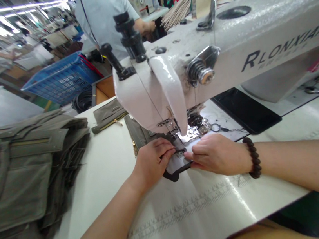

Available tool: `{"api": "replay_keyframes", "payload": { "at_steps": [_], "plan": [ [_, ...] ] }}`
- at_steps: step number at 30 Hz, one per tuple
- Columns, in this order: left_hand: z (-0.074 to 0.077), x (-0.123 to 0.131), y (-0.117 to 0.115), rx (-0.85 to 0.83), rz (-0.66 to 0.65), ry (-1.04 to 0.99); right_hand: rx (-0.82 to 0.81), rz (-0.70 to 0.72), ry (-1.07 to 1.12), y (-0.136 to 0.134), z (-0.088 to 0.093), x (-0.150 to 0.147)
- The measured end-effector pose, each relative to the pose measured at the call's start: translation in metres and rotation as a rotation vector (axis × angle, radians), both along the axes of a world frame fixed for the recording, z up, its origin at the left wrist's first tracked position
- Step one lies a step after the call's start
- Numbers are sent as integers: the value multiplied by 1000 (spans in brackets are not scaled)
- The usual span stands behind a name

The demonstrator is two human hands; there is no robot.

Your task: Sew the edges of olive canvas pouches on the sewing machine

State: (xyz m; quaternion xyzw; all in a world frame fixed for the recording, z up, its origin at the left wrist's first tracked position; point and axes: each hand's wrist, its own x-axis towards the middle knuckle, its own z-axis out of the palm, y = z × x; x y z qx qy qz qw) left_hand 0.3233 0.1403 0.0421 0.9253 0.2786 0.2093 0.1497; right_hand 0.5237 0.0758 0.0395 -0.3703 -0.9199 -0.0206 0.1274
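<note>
My left hand (152, 160) is closed, fingers curled down on a small dark fabric piece (174, 168) lying under the head of a white sewing machine (199, 62). My right hand (216, 154), with a dark bead bracelet on its wrist, pinches the right edge of the same piece. The needle and presser foot (175, 131) stand just beyond my fingertips. Olive fabric with a zipper (137, 132) runs back from the piece, left of the needle.
A tall stack of olive canvas bag panels (22, 182) fills the table's left side. A folded olive piece (107, 114) lies behind. A blue plastic basket (61, 78) and a person in a pale shirt (103, 12) are beyond the white table (190, 210).
</note>
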Motion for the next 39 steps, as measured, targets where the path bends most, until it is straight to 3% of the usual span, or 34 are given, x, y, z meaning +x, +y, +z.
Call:
{"api": "replay_keyframes", "payload": {
  "at_steps": [7,16,27,39],
  "plan": [
    [-3,2,-1,155,86,-5,2,-35,9,0,0,-2],
    [-6,-2,-1,236,-73,15,-176,-132,-44,0,2,-5],
    [-5,-2,-2,236,-85,65,-69,-127,20,-2,10,-1],
    [-4,0,-2,245,-76,30,-166,-168,3,1,7,-1]
  ]
}}
